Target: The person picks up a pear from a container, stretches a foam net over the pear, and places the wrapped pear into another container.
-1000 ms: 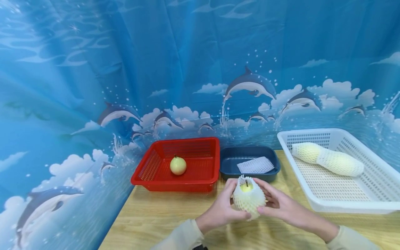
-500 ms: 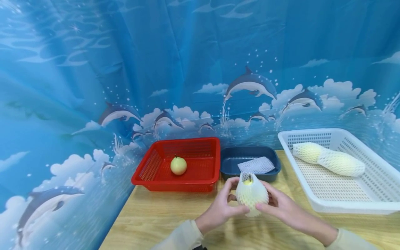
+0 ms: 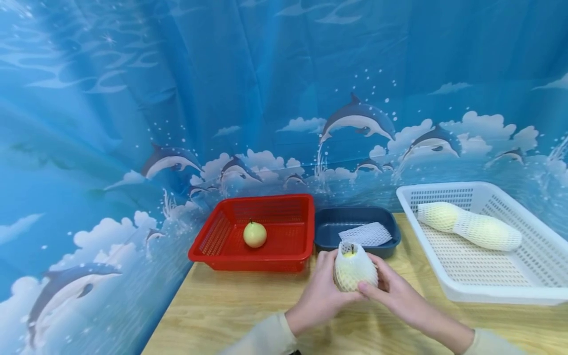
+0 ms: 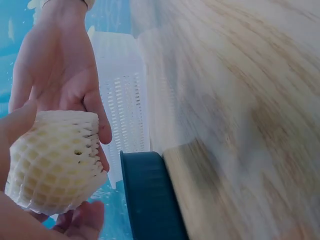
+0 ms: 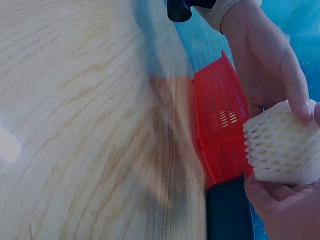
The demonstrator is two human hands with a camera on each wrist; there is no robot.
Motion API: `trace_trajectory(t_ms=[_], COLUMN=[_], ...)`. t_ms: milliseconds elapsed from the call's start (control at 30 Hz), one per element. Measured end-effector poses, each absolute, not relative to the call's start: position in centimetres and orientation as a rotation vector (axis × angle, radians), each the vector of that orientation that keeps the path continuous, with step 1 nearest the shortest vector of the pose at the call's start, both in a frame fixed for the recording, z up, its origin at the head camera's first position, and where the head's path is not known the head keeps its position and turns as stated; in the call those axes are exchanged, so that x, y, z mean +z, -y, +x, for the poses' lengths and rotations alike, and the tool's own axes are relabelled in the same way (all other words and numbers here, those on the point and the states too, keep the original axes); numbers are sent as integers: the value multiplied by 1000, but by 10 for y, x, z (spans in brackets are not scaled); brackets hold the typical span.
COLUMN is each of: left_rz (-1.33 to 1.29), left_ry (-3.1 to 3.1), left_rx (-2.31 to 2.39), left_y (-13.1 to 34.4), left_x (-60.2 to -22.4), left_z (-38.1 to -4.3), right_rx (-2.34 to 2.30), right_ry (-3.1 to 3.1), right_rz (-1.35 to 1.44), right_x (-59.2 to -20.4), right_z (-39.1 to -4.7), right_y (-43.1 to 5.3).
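A pear in a white foam net sleeve (image 3: 352,271) is held up over the table's near side, its stem showing through the sleeve's top opening. My left hand (image 3: 317,296) grips it from the left, thumb across the near side. From the right, my right hand (image 3: 397,293) holds the same pear, its thumb pressing on the front of the netting. In the left wrist view the foam net (image 4: 55,162) covers the fruit down to its ragged cut edge. The right wrist view shows both hands around the netting (image 5: 285,145).
A red basket (image 3: 257,259) at the left holds a bare pear (image 3: 255,234). Beside it, a dark blue tray (image 3: 326,227) bears a flat foam net (image 3: 366,234). At the right, a white basket (image 3: 501,294) contains net-wrapped pears (image 3: 470,226). A dolphin-print curtain (image 3: 275,98) hangs behind the wooden table (image 3: 230,305).
The foam net has been drawn higher around the pear, and its top opening looks smoother. Both hands have shifted their hold slightly, the left now closer against the fruit's side.
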State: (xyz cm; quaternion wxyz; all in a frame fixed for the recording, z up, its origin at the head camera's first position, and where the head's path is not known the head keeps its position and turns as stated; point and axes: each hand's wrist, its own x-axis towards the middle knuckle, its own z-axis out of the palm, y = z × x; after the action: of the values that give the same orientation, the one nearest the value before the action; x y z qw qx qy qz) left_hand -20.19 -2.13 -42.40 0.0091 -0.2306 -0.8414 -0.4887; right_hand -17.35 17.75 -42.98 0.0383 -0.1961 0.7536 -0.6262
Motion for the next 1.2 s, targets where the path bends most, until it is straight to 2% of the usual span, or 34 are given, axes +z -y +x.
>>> trace_trajectory(t_ms=[200,467,900,1000,1200], left_rz=[-697,-818,-1008,-1018,-980], left_ry=[2545,2422,2278,2272,2392], left_rx=[-1747,-1946,-2170,-2157,-1879], left_y=[24,28,33,34,34], left_x=[-425,-426,-425,-426,-424], left_z=[-205,-206,-206,-206,-204], right_rx=[-1819,-1808,-1894,-1903,-1870], right_ry=[-2427,-2463,-2072,-2143,-2383], right_rz=[-572,-585,-888,-889,-723], right_x=[-429,-423,-431,-430,-428], right_z=[-173,-177,-181,-179,-176], right_y=[-179,-188,-192,-191,-191])
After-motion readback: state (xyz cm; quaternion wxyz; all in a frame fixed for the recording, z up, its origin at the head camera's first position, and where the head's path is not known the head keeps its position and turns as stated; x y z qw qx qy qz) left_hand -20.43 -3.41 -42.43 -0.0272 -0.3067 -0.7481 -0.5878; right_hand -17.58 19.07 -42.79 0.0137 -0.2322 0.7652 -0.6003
